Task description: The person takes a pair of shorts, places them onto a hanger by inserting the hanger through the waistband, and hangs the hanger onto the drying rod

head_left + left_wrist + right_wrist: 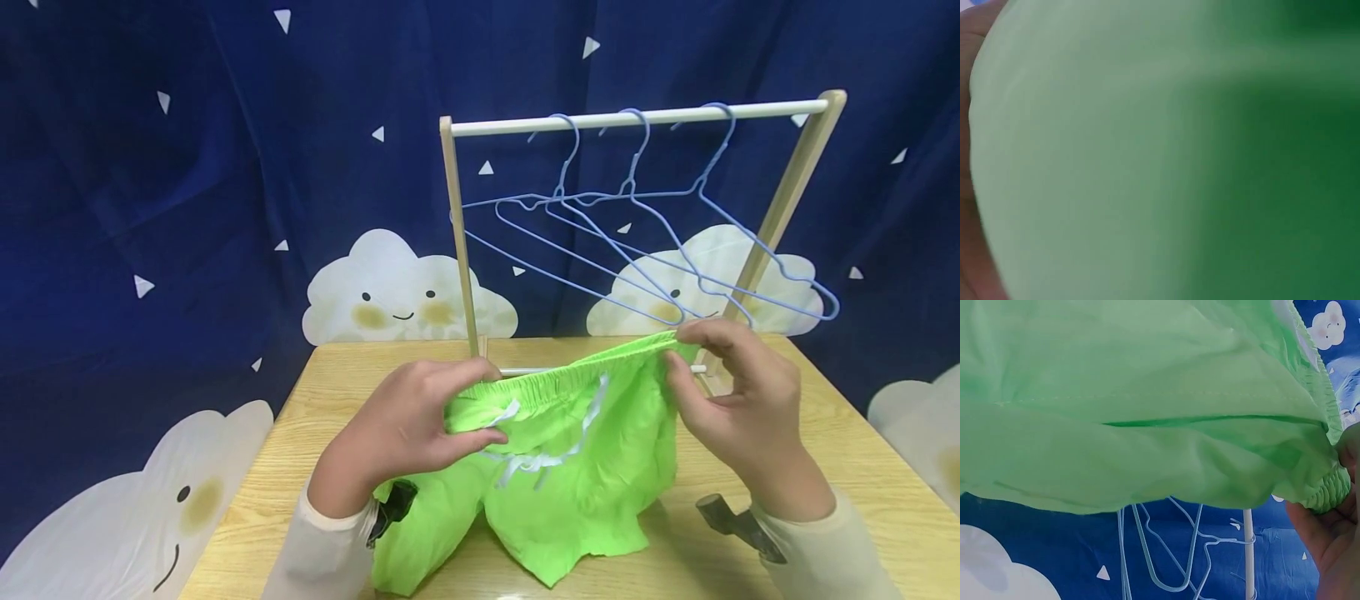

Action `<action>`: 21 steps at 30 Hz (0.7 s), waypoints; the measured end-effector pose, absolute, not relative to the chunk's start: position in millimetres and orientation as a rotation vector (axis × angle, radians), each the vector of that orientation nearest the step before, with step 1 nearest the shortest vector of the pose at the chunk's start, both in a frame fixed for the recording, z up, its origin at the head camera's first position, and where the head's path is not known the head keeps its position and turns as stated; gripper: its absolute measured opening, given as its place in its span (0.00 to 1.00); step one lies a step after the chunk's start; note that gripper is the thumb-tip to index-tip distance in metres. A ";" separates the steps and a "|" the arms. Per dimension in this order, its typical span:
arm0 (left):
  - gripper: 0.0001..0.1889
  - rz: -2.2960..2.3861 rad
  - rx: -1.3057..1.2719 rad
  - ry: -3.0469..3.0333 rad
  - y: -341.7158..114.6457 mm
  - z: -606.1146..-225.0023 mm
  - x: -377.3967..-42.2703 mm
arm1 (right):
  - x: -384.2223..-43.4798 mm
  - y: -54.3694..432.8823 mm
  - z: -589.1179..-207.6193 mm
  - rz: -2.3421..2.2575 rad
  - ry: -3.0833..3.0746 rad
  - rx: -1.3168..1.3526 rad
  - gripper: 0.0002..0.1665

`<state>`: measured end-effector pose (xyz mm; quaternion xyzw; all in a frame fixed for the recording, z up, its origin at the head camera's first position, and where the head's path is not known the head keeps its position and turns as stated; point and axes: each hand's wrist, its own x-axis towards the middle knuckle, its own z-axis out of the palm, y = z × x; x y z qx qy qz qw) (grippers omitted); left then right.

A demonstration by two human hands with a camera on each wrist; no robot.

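Observation:
Bright green shorts (pixel 570 492) with a gathered elastic waistband and a white drawstring hang between both hands, their legs low over the table. My left hand (pixel 408 421) grips the waistband at its left end, thumb in front and fingers behind. At the other end, my right hand (pixel 742 392) pinches the waistband between thumb and fingers. In the right wrist view, the shorts (pixel 1147 450) stretch across to the right hand (pixel 1335 531) at the gathered edge. Blurred green cloth (pixel 1116 156) fills most of the left wrist view.
Behind the shorts stands a small wooden rack (pixel 787 183) with a white rail (pixel 510 127). Several blue hangers (pixel 637 175) hang from it. The wooden table (pixel 285 467) reaches back to a dark blue curtain (pixel 187 208) printed with clouds and triangles.

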<state>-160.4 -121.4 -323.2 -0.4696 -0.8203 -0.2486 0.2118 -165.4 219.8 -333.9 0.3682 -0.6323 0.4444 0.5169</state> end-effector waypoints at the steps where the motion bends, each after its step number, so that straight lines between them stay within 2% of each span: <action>1: 0.24 -0.669 -1.291 -2.288 -122.1 -322.7 -159.7 | -165.6 220.3 -334.2 1.066 -1.514 0.886 0.22; 7: 0.28 -0.547 -1.203 -2.310 -125.5 -321.2 -160.0 | -169.4 224.7 -338.9 1.086 -1.491 0.921 0.16; 11: 0.30 -0.502 -1.138 -2.295 -128.5 -322.1 -163.2 | -168.6 221.6 -336.3 1.108 -1.498 0.918 0.19; 21: 0.28 -0.468 -1.049 -2.231 -135.0 -324.5 -172.3 | -169.3 225.4 -339.5 1.211 -1.502 0.956 0.11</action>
